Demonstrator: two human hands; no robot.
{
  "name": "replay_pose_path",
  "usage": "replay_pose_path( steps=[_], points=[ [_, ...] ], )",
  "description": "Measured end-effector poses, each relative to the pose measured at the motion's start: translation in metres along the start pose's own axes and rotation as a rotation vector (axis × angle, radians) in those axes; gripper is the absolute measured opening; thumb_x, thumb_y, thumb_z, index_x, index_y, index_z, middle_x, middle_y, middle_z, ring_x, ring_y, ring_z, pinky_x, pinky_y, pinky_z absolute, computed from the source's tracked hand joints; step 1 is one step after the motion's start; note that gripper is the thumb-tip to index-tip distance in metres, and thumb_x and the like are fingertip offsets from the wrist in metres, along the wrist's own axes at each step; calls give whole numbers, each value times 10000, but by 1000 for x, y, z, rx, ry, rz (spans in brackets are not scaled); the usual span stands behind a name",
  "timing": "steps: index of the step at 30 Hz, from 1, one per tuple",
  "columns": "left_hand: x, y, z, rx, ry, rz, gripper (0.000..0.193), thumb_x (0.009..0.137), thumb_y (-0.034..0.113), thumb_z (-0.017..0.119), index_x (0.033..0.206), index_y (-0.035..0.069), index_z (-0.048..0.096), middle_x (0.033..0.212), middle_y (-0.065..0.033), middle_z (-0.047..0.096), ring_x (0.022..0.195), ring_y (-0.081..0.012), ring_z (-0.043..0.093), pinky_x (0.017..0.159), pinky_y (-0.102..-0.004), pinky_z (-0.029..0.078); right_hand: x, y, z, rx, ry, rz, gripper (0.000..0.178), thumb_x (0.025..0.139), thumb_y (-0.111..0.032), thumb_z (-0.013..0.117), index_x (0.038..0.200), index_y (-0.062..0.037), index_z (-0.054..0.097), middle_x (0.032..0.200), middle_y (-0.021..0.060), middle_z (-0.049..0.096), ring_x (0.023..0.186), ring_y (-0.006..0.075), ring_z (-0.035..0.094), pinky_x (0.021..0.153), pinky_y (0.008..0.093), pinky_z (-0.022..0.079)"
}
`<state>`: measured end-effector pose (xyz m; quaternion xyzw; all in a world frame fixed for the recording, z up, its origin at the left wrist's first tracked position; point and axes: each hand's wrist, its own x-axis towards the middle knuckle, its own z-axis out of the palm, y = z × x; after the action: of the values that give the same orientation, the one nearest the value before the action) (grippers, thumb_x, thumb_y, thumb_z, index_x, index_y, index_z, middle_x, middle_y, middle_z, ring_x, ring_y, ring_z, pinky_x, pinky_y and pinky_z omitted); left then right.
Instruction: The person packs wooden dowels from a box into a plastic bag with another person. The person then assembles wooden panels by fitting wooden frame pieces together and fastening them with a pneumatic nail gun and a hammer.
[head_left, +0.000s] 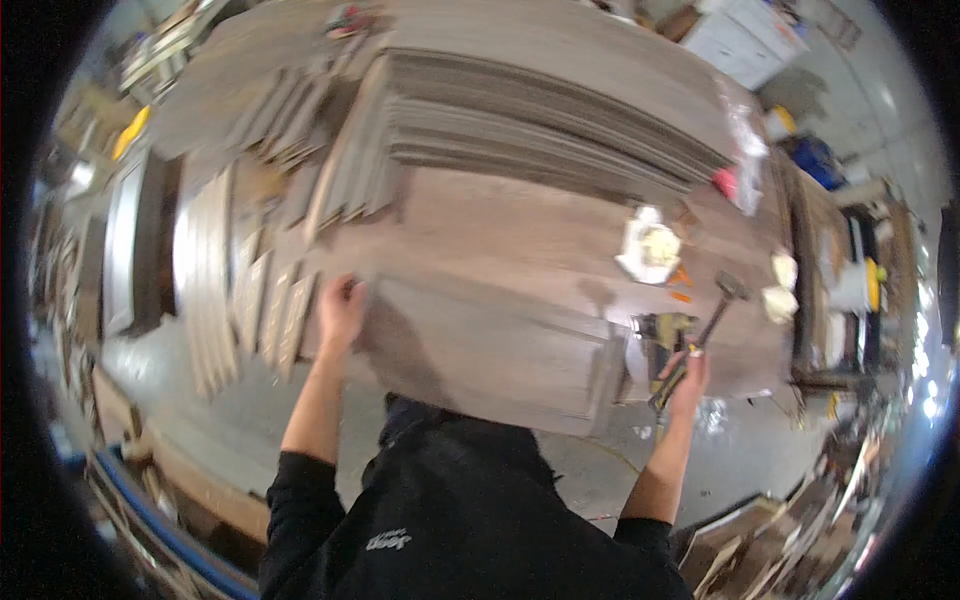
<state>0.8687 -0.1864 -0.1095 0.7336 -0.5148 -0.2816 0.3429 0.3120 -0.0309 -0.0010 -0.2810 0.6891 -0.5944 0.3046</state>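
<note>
A grey-brown framed panel (pixel 480 345), like a cabinet door, lies along the near edge of the table in front of me. At its left end is my left hand (pixel 342 312), fingers curled closed; a small dark spot shows at the fingertips, too blurred to name. My right hand (pixel 686 376), right of the panel, is wrapped round the handle of a hammer (pixel 732 286), whose head points away from me. Just left of that hand a dark and yellowish power drill (pixel 662 328) rests on the table, partly hidden by the hand and handle.
Long grey-brown strips (pixel 530 130) are stacked across the table's far side, with shorter pieces (pixel 278 115) at left. Light strips (pixel 205 280) overhang the left edge. A white container (pixel 650 245) with yellowish contents stands right of centre. Scrap wood (pixel 770 545) lies on the floor at lower right.
</note>
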Motion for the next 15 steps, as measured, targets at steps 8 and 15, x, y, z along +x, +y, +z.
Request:
replay_pose_path(
  steps=[8, 15],
  points=[
    [-9, 5, -12, 73, 57, 145, 237, 850, 187, 739, 1028, 41, 683, 891, -146, 632, 884, -344, 600, 782, -433, 494, -56, -3, 199, -270, -421, 40, 199, 1054, -209, 487, 1146, -53, 569, 718, 12, 559, 572, 90, 536, 506, 259, 452],
    [-11, 10, -16, 59, 55, 37, 252, 861, 219, 732, 1076, 96, 684, 1027, -116, 626, 1015, -332, 592, 873, -437, 467, -115, -30, 371, -746, -825, -291, 297, 1038, -302, 484, 1187, -60, 571, 947, 225, 685, 941, 438, 651, 805, 506, 490]
  ],
)
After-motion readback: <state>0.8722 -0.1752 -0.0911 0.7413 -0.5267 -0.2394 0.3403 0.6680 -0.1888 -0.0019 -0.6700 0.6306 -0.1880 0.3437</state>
